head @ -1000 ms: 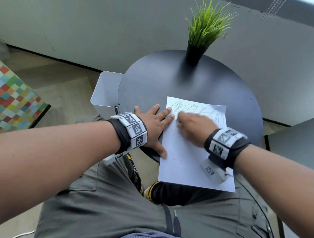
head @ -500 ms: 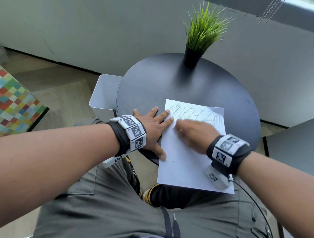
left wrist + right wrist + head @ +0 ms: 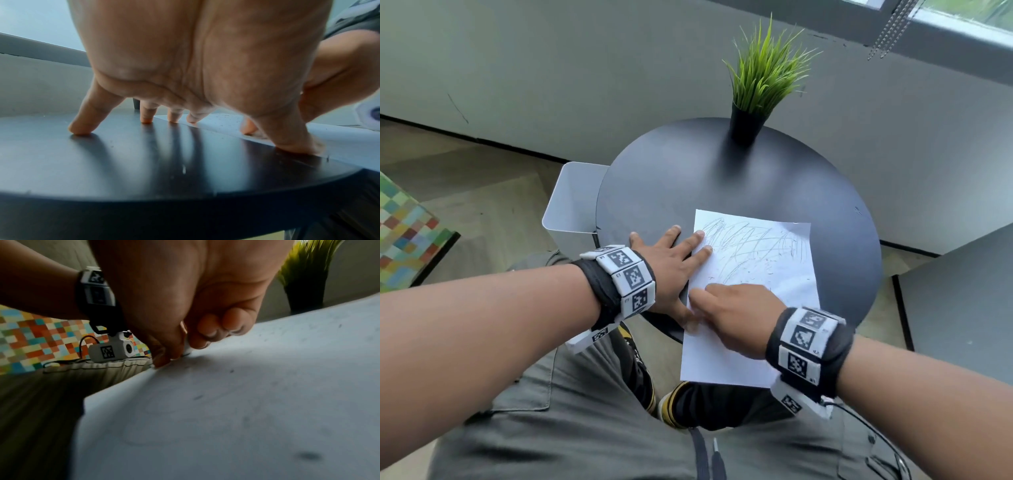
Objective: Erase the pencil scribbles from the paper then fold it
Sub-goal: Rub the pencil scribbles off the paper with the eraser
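Note:
A white sheet of paper [image 3: 756,270] lies on the round black table [image 3: 671,178], its near end hanging over the table's front edge. Grey pencil scribbles [image 3: 750,243] cover its far half, with eraser crumbs scattered below them. My left hand [image 3: 671,267] lies flat with spread fingers, two fingertips and the thumb pressing the paper's left edge [image 3: 287,129]. My right hand [image 3: 726,315] sits on the paper's left middle, fingers curled, pinching a small white eraser [image 3: 188,350] against the sheet [image 3: 246,402].
A potted green grass plant [image 3: 760,85] stands at the table's far edge. A white bin [image 3: 571,205] sits on the floor left of the table. A patchwork-coloured seat [image 3: 404,236] is at far left, a grey surface [image 3: 962,298] at right. My knees are under the paper's overhang.
My right hand has slid from the scribbled far part of the paper back toward me and to the left edge. The left hand has kept its place on the paper's edge.

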